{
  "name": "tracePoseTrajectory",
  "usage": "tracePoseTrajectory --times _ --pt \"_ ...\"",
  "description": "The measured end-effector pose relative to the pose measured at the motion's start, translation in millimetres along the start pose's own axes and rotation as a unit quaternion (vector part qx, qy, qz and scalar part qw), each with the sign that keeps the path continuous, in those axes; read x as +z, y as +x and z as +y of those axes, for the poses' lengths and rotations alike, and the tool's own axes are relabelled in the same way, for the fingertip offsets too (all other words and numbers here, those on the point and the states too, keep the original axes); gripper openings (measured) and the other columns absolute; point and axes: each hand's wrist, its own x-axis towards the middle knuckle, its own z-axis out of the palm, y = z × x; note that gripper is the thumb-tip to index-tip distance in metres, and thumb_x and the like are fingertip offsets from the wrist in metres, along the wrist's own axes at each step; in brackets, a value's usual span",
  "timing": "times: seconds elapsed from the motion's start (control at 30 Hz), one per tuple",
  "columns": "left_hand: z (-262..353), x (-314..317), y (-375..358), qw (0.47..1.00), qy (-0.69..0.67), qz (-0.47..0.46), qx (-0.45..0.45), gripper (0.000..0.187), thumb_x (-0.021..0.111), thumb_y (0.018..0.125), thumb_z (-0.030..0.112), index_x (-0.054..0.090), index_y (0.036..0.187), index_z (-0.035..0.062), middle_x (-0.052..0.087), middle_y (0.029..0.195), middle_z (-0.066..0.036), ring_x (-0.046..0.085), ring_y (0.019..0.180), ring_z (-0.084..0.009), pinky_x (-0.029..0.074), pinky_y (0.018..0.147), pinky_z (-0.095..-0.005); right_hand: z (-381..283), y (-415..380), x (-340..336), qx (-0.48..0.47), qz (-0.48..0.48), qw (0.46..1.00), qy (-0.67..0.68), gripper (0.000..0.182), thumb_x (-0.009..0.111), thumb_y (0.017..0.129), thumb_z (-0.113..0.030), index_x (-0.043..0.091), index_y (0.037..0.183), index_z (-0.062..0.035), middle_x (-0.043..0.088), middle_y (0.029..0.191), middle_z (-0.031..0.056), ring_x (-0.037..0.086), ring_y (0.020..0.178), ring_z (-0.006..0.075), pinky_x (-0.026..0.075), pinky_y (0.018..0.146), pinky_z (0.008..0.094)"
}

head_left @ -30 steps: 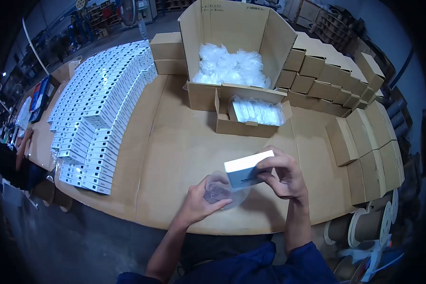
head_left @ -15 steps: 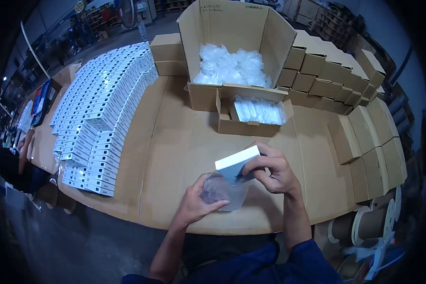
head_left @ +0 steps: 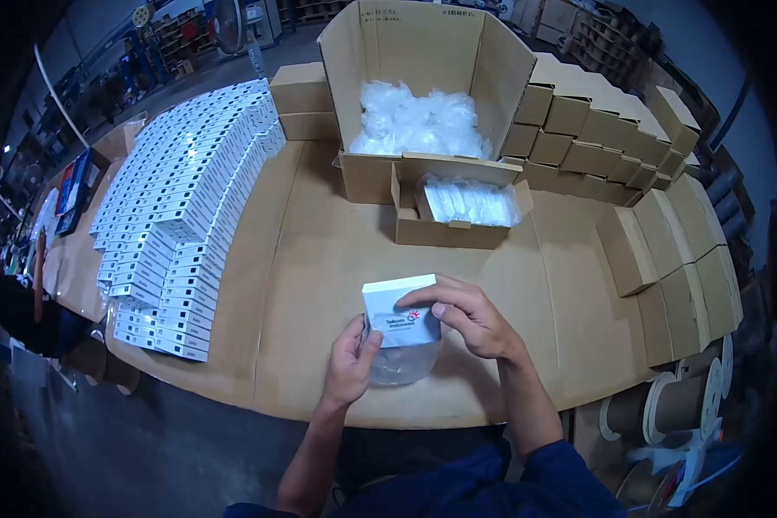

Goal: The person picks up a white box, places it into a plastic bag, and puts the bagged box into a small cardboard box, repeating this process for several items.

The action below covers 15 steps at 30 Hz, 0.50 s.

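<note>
Over the front of the table, a small white box (head_left: pixel 399 321) with a printed logo stands tilted, its lower part at the mouth of a clear plastic bag (head_left: pixel 403 364). My left hand (head_left: pixel 350 361) grips the bag and the box's left edge, thumb across the front. My right hand (head_left: pixel 475 321) is closed on the box's upper right side, fingers over its face. How far the box sits inside the bag is hard to make out.
An open carton (head_left: pixel 369 226) of bagged white boxes stands ahead, before a large carton (head_left: pixel 341 95) of clear bags. Stacked white boxes (head_left: pixel 194 186) fill the left; brown cartons (head_left: pixel 695 268) line the right. Cable spools (head_left: pixel 665 406) stand below the right edge. Another person (head_left: pixel 30 302) is at far left.
The white box has turned upright, showing its logo, and moved slightly left and down into the bag's mouth. My left hand has shifted up to its edge.
</note>
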Motion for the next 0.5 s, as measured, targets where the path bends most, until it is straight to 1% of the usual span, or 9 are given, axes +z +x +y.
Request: tracePoseTrajectory --times 0.1,0.2,0.23,0.33,0.37,0.47,0.5 --pt "-17.8 -1.6 -1.7 0.997 -0.064 0.050 -0.013 0.032 0.049 0.112 0.022 0.058 0.130 -0.0033 0.068 0.117 -0.007 0.061 0.105 -0.0099 0.050 0.092 -0.0280 14.9 -7.4 15.5 0.019 0.093 0.984 0.154 0.040 0.058 0.096 -0.004 0.058 0.136 -0.0013 0.062 0.129 0.0143 0.061 0.120 0.0255 0.049 0.103 0.0382" --pt "-15.2 5.3 -1.8 0.989 -0.093 0.115 -0.012 0.033 0.047 0.112 0.023 0.058 0.129 -0.0032 0.068 0.113 -0.006 0.061 0.104 -0.0097 0.050 0.092 -0.0275 39.7 -24.5 21.0 0.003 0.112 0.969 0.222 0.043 0.063 0.095 0.002 0.053 0.136 -0.0011 0.058 0.138 0.0120 0.058 0.124 0.0210 0.050 0.102 0.0349" --pt "-14.3 5.3 -1.2 0.989 -0.087 0.116 -0.012 0.033 0.047 0.112 0.023 0.059 0.128 -0.0031 0.069 0.112 -0.006 0.061 0.104 -0.0096 0.050 0.092 -0.0274 48.2 -29.3 28.6 0.021 0.137 0.953 0.270 0.032 0.068 0.093 0.006 0.060 0.123 -0.0006 0.063 0.130 0.0118 0.061 0.118 0.0173 0.052 0.099 0.0312" --pt "-11.5 4.4 2.0 0.992 -0.050 0.116 -0.011 0.033 0.047 0.112 0.023 0.060 0.128 -0.0034 0.069 0.111 -0.006 0.061 0.103 -0.0097 0.050 0.092 -0.0273 61.8 -34.7 46.7 0.073 0.195 0.953 0.219 0.020 0.070 0.095 0.001 0.064 0.114 0.0017 0.068 0.118 0.0103 0.065 0.109 0.0149 0.054 0.096 0.0297" --pt "-10.9 3.8 2.7 0.993 -0.025 0.113 -0.008 0.034 0.047 0.112 0.023 0.060 0.128 -0.0039 0.069 0.112 -0.006 0.062 0.104 -0.0101 0.050 0.093 -0.0274 62.8 -34.5 52.4 0.087 0.237 0.940 0.230 0.012 0.069 0.095 0.003 0.066 0.107 0.0039 0.072 0.109 0.0108 0.067 0.102 0.0147 0.055 0.095 0.0299" --pt "-16.5 -0.8 2.9 0.993 0.031 0.113 0.019 0.039 0.046 0.113 0.025 0.060 0.134 -0.0057 0.069 0.117 -0.009 0.062 0.108 -0.0122 0.048 0.098 -0.0287 64.5 -34.9 54.0 0.072 0.254 0.937 0.228 0.011 0.067 0.096 0.006 0.067 0.107 0.0047 0.072 0.113 0.0139 0.068 0.102 0.0155 0.056 0.093 0.0297" --pt "-18.2 -2.2 2.7 0.992 0.046 0.116 0.030 0.042 0.046 0.113 0.025 0.059 0.136 -0.0063 0.070 0.119 -0.010 0.062 0.109 -0.0131 0.048 0.099 -0.0293 65.0 -34.6 53.0 0.053 0.260 0.937 0.229 0.010 0.066 0.095 0.009 0.069 0.104 0.0055 0.072 0.116 0.0177 0.069 0.104 0.0185 0.057 0.094 0.0316"
